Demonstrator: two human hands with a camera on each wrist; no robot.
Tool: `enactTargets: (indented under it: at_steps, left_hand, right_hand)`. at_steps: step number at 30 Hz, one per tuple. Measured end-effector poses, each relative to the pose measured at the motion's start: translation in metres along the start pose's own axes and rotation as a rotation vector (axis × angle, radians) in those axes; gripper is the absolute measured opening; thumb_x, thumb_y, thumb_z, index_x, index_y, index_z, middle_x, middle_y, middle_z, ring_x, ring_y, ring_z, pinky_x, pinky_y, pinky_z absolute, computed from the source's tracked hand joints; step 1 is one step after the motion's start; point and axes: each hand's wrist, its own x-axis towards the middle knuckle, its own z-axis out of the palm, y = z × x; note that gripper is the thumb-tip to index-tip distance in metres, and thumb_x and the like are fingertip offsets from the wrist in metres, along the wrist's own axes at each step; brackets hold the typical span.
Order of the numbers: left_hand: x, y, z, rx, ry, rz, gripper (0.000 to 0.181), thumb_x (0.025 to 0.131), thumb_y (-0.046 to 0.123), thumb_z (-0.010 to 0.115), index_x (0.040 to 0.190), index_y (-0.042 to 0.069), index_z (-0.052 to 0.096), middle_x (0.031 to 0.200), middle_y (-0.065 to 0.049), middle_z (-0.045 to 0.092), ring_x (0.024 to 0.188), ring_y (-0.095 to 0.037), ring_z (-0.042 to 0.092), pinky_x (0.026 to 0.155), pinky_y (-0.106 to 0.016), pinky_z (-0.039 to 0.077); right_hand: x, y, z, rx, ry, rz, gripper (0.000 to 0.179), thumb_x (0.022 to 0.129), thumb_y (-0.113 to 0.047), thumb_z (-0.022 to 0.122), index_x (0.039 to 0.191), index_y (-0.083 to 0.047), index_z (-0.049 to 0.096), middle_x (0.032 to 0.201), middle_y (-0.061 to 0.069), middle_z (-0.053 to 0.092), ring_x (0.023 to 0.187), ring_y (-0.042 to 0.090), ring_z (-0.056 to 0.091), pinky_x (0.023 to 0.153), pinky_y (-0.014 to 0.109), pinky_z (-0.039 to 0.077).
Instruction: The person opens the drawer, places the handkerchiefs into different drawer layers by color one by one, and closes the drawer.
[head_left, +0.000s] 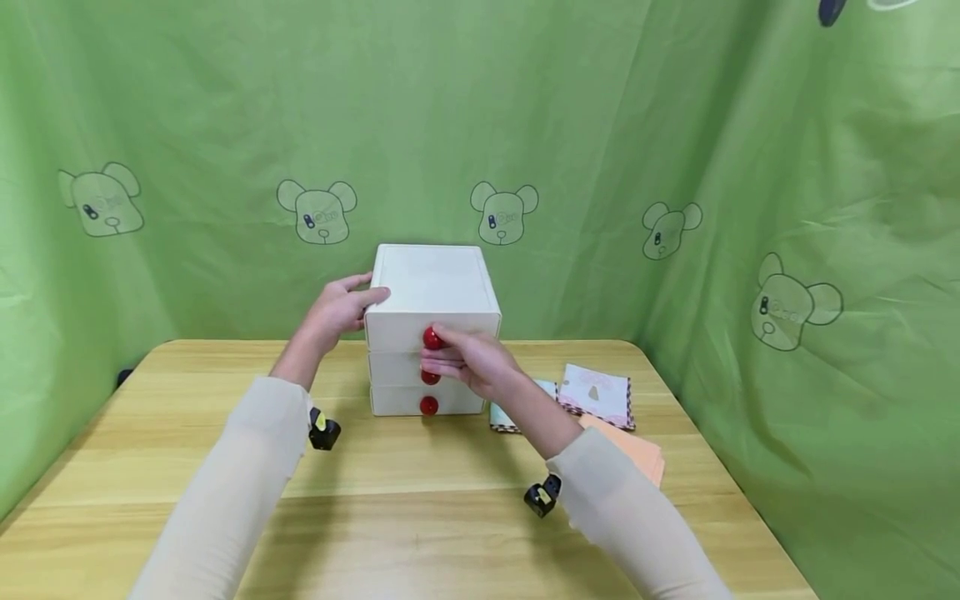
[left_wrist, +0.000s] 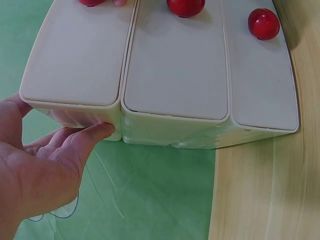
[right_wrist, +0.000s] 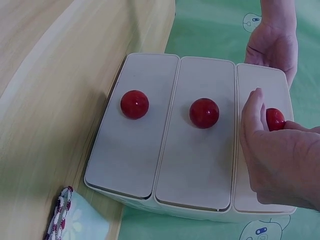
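Note:
A white three-drawer cabinet (head_left: 435, 279) stands on the table, its drawer fronts facing me, each with a round red knob. My left hand (head_left: 337, 308) holds the upper left edge, thumb over the top and fingers against the side (left_wrist: 165, 130). At the front, my right hand (head_left: 483, 364) pinches the top drawer's knob (right_wrist: 274, 119), its thumb at one side and fingers at the other. The middle knob (right_wrist: 204, 113) is partly behind those fingers in the head view. Below it, the bottom knob (head_left: 428, 405) is untouched. All the drawer fronts look closed.
Right of the cabinet lie a folded white-and-pink cloth (head_left: 597, 393), a light blue cloth (right_wrist: 85, 220) with a checked edge, and an orange cloth (head_left: 633, 450), partly behind my right forearm. Green curtains (head_left: 420, 125) surround the wooden table (head_left: 420, 517).

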Motion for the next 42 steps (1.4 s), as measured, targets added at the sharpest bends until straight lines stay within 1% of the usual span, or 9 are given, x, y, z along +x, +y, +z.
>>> enactTargets:
  at_steps: [6, 14, 20, 23, 29, 33, 37, 40, 42]
  left_hand:
    - [0.001, 0.000, 0.000, 0.008, -0.001, 0.004, 0.076, 0.100, 0.035, 0.064, 0.162, 0.016, 0.023, 0.146, -0.018, 0.054, 0.125, -0.031, 0.057, 0.111, -0.042, 0.049]
    - [0.000, 0.001, 0.000, 0.012, -0.010, -0.002, 0.077, 0.100, 0.034, 0.064, 0.162, 0.017, 0.022, 0.147, -0.018, 0.054, 0.126, -0.031, 0.056, 0.111, -0.041, 0.049]
    - [-0.001, 0.002, -0.001, 0.040, -0.010, 0.001, 0.076, 0.100, 0.036, 0.063, 0.162, 0.017, 0.023, 0.138, -0.018, 0.058, 0.110, -0.023, 0.061, 0.104, -0.036, 0.053]
    - [-0.001, 0.003, -0.002, 0.050, -0.011, 0.008, 0.076, 0.100, 0.036, 0.063, 0.162, 0.016, 0.023, 0.134, -0.017, 0.059, 0.106, -0.020, 0.061, 0.103, -0.036, 0.053]
    - [-0.001, 0.003, -0.002, 0.066, -0.015, 0.006, 0.077, 0.100, 0.037, 0.063, 0.162, 0.016, 0.023, 0.131, -0.016, 0.060, 0.107, -0.021, 0.061, 0.106, -0.038, 0.052]
    - [0.001, 0.001, -0.003, 0.066, -0.013, 0.009, 0.077, 0.100, 0.036, 0.064, 0.162, 0.015, 0.023, 0.134, -0.017, 0.060, 0.115, -0.026, 0.061, 0.109, -0.040, 0.051]
    - [0.001, 0.001, -0.003, 0.067, -0.012, 0.010, 0.077, 0.100, 0.036, 0.063, 0.162, 0.014, 0.023, 0.138, -0.018, 0.058, 0.123, -0.031, 0.058, 0.110, -0.041, 0.050]
    - [0.001, 0.001, -0.003, 0.082, -0.009, 0.009, 0.077, 0.100, 0.037, 0.064, 0.162, 0.015, 0.024, 0.134, -0.017, 0.058, 0.121, -0.029, 0.058, 0.110, -0.042, 0.050]
    - [0.001, 0.001, -0.003, 0.093, -0.005, 0.008, 0.077, 0.100, 0.039, 0.064, 0.162, 0.016, 0.025, 0.128, -0.014, 0.058, 0.117, -0.026, 0.058, 0.110, -0.042, 0.050]
  right_hand:
    - [0.000, 0.001, 0.000, -0.019, 0.000, -0.010, 0.039, 0.103, -0.025, 0.060, 0.130, 0.004, 0.061, 0.129, 0.032, 0.063, 0.122, 0.043, 0.062, 0.091, 0.033, 0.061]
    - [-0.003, 0.000, 0.001, -0.031, 0.007, -0.011, 0.036, 0.103, -0.022, 0.061, 0.128, 0.003, 0.062, 0.127, 0.033, 0.064, 0.119, 0.042, 0.064, 0.091, 0.033, 0.061]
    - [-0.006, 0.001, 0.002, -0.044, 0.004, -0.010, 0.035, 0.103, -0.022, 0.060, 0.126, 0.005, 0.063, 0.126, 0.034, 0.064, 0.118, 0.043, 0.065, 0.089, 0.033, 0.061]
    - [-0.010, 0.001, 0.002, -0.056, -0.004, -0.011, 0.034, 0.103, -0.022, 0.060, 0.124, 0.005, 0.064, 0.128, 0.035, 0.062, 0.114, 0.040, 0.068, 0.089, 0.033, 0.061]
    - [-0.020, 0.001, 0.001, -0.078, -0.027, -0.007, 0.034, 0.103, -0.021, 0.060, 0.125, 0.005, 0.064, 0.128, 0.035, 0.063, 0.103, 0.033, 0.074, 0.090, 0.033, 0.061]
    - [-0.028, 0.002, 0.001, -0.092, -0.047, -0.012, 0.035, 0.103, -0.020, 0.060, 0.128, 0.005, 0.062, 0.125, 0.033, 0.065, 0.103, 0.033, 0.074, 0.090, 0.034, 0.061]
    - [-0.034, 0.004, 0.002, -0.111, -0.069, -0.021, 0.037, 0.104, -0.019, 0.058, 0.129, 0.007, 0.061, 0.110, 0.027, 0.073, 0.098, 0.030, 0.076, 0.091, 0.034, 0.061]
    - [-0.039, 0.006, 0.003, -0.129, -0.077, -0.026, 0.038, 0.104, -0.020, 0.058, 0.130, 0.008, 0.060, 0.105, 0.020, 0.075, 0.096, 0.028, 0.076, 0.091, 0.035, 0.061]
    - [-0.043, 0.006, 0.003, -0.140, -0.078, -0.027, 0.038, 0.104, -0.021, 0.058, 0.130, 0.008, 0.060, 0.107, 0.022, 0.074, 0.098, 0.029, 0.076, 0.092, 0.035, 0.061]
